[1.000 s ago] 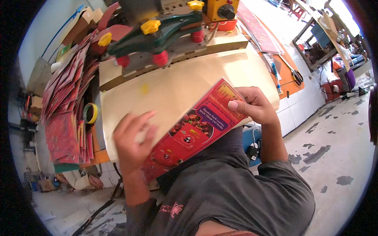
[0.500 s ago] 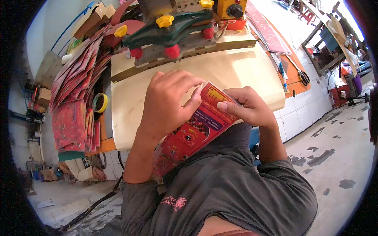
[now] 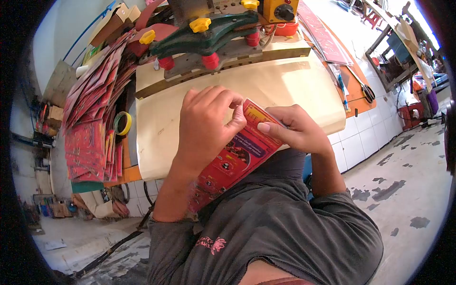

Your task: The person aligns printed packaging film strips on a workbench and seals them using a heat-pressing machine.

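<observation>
The left hand (image 3: 204, 123) is narrow, pinching the far end of the red printed sheet (image 3: 219, 176); the right hand (image 3: 301, 130) holds its right edge, by the surface (image 3: 159, 137); corner handling seems underway, calling for a steady right grip.

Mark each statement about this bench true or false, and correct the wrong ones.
1. The right hand grips the flat red printed packet. True.
2. The left hand is far from that packet. False: its fingertips are at the packet's upper corner.
3. The black-handled metal scissors lie right of the wide cream board. True.
4. The round yellow tape roll lies right of the board. False: the roll is on its left.
5. The dark green metal bar has yellow knobs. True.
</observation>
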### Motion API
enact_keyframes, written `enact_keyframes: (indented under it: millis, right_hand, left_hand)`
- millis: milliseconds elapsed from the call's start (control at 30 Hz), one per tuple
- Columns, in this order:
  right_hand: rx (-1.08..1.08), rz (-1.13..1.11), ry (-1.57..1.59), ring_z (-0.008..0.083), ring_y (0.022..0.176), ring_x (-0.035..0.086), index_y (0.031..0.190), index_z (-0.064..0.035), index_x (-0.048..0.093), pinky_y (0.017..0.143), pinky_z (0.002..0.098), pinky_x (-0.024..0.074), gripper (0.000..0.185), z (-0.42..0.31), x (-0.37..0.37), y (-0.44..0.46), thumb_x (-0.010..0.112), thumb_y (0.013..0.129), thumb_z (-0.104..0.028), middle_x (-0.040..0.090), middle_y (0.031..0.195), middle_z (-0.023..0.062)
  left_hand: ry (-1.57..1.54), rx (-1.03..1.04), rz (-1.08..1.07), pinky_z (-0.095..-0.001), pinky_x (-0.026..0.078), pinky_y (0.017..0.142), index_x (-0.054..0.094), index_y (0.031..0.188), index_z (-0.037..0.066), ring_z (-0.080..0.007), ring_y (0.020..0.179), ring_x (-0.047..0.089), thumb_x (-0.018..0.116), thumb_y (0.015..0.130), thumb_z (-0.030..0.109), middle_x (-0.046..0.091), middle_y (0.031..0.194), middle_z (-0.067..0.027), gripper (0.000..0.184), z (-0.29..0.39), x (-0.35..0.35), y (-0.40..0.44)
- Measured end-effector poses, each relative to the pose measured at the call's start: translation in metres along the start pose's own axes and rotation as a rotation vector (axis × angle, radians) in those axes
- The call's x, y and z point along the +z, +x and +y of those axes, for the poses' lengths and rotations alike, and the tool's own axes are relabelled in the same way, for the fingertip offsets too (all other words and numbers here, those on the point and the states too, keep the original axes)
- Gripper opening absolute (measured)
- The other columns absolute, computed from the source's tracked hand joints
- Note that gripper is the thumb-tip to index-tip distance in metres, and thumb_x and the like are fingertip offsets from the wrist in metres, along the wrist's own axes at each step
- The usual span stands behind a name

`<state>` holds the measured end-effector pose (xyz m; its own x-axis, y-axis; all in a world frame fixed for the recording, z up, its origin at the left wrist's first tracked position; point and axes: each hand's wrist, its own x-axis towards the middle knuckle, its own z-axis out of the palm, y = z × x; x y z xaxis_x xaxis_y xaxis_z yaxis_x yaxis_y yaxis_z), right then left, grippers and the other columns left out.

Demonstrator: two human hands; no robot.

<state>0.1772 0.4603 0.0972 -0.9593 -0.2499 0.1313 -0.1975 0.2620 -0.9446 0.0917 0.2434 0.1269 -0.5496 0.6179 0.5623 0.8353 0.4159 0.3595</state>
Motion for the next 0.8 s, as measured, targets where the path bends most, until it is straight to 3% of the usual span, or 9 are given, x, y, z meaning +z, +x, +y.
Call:
enact_keyframes:
  millis: [200,333,400,467,533,567,633,733,800]
  right_hand:
    - [0.018,0.049,0.018,0.0201,0.068,0.062,0.102,0.0024,0.068,0.067,0.0367,0.0499,0.033,-0.005,0.007,0.002,0.061,0.105,-0.030,0.066,0.075,0.0145]
    - [0.033,0.011,-0.075,0.0224,0.068,0.062,0.101,0.0023,0.067,0.067,0.0378,0.0495,0.033,0.003,0.004,0.003,0.061,0.104,-0.030,0.066,0.075,0.0156]
    - [0.042,0.005,-0.037,0.0199,0.067,0.060,0.100,0.0021,0.067,0.067,0.0369,0.0485,0.033,0.003,0.005,-0.004,0.062,0.104,-0.030,0.063,0.074,0.0136]
    - [0.051,0.038,0.001,0.0170,0.068,0.058,0.099,0.0024,0.068,0.066,0.0349,0.0477,0.034,0.006,0.001,-0.008,0.063,0.104,-0.031,0.063,0.073,0.0102]
    - [0.067,0.074,0.046,0.0141,0.068,0.057,0.097,0.0026,0.068,0.066,0.0329,0.0468,0.034,0.010,-0.006,-0.016,0.064,0.103,-0.031,0.063,0.073,0.0068]
    - [0.096,0.105,0.074,0.0113,0.069,0.056,0.095,0.0025,0.069,0.065,0.0303,0.0455,0.035,0.010,-0.013,-0.018,0.065,0.103,-0.031,0.062,0.073,0.0030]
    - [0.083,0.188,0.105,0.0060,0.069,0.054,0.090,0.0013,0.071,0.061,0.0245,0.0416,0.035,0.016,-0.024,-0.023,0.067,0.102,-0.032,0.060,0.074,-0.0042]
    - [0.130,0.354,0.081,0.0041,0.062,0.050,0.081,-0.0030,0.070,0.052,0.0238,0.0353,0.037,0.031,-0.052,-0.036,0.069,0.099,-0.035,0.054,0.069,-0.0051]
    - [0.084,0.470,0.141,0.0040,0.061,0.048,0.079,-0.0043,0.068,0.053,0.0231,0.0348,0.036,0.044,-0.070,-0.044,0.069,0.099,-0.035,0.053,0.068,-0.0058]
  left_hand:
    - [0.244,-0.095,0.130,-0.0399,0.041,0.077,0.062,0.086,0.013,-0.0238,0.082,0.063,0.076,0.080,0.014,0.062,0.082,-0.0021,0.015,0.008,0.020,-0.006]
    - [0.307,-0.164,0.139,-0.0425,0.042,0.080,0.064,0.092,0.012,-0.0233,0.084,0.064,0.077,0.079,0.013,0.064,0.083,-0.0020,0.019,-0.001,0.025,-0.006]
    - [0.424,-0.242,0.199,-0.0401,0.041,0.077,0.059,0.084,0.012,-0.0251,0.083,0.064,0.075,0.079,0.014,0.061,0.081,-0.0026,0.017,-0.022,0.016,-0.004]
    - [0.309,-0.272,0.180,-0.0392,0.043,0.073,0.061,0.086,0.010,-0.0236,0.077,0.063,0.074,0.079,0.009,0.063,0.081,-0.0031,0.015,-0.035,0.002,-0.010]
    - [0.071,-0.484,0.220,-0.0356,0.047,0.067,0.064,0.088,0.008,-0.0200,0.068,0.062,0.073,0.078,0.004,0.065,0.079,-0.0042,0.014,-0.041,-0.009,-0.019]
    - [0.034,-0.481,0.275,-0.0295,0.049,0.064,0.066,0.092,0.005,-0.0120,0.066,0.060,0.073,0.082,0.003,0.066,0.080,-0.0019,0.012,-0.044,-0.015,-0.025]
    - [-0.065,-0.520,0.376,-0.0275,0.049,0.066,0.066,0.093,0.004,-0.0096,0.070,0.059,0.072,0.085,0.004,0.066,0.082,-0.0006,0.010,-0.055,-0.020,-0.040]
    - [-0.108,-0.638,0.554,-0.0241,0.048,0.071,0.066,0.095,0.003,-0.0053,0.077,0.057,0.068,0.094,0.008,0.065,0.086,0.0021,0.006,-0.064,-0.037,-0.061]
    - [-0.074,-0.626,0.588,-0.0258,0.050,0.076,0.067,0.105,0.002,-0.0088,0.082,0.060,0.063,0.100,0.009,0.067,0.093,-0.0014,0.010,-0.086,-0.048,-0.086]
